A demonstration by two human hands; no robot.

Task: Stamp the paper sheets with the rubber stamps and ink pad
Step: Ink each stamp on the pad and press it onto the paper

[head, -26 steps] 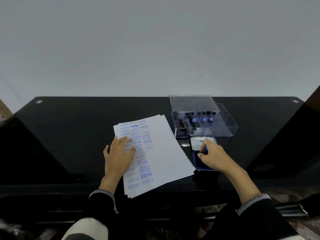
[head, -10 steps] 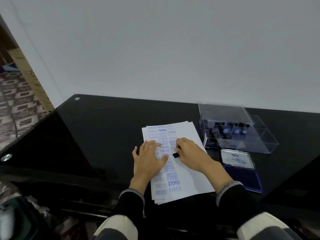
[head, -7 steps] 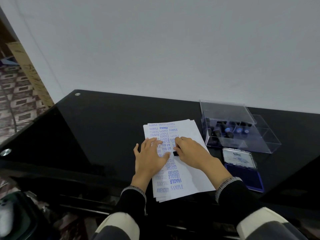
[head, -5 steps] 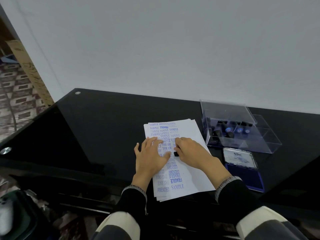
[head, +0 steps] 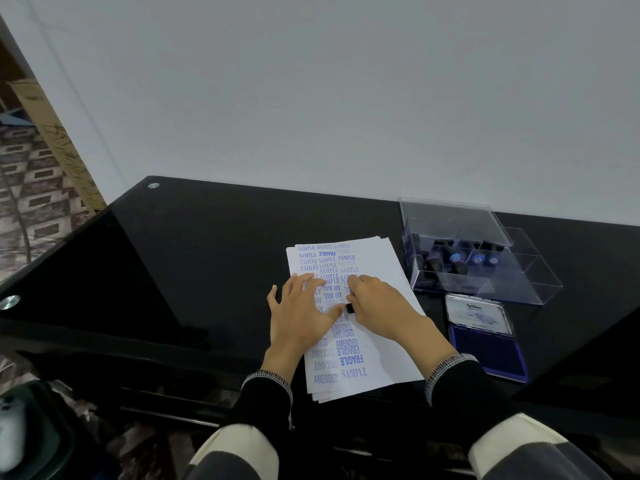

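The table (head: 194,258) and the sheets (head: 384,271) on it lie as they did half a second ago. Right of the sheets, the clear box (head: 485,268) of stamps and, nearer me, the open ink pad (head: 485,348) have not moved. My left hand (head: 300,315) still presses flat on the sheets' left side, fingers spread wide. My right hand (head: 379,306) stays on the sheets' middle, its curled fingers gripping the black stamp (head: 349,308) down on the paper, beside my left thumb, just as before.
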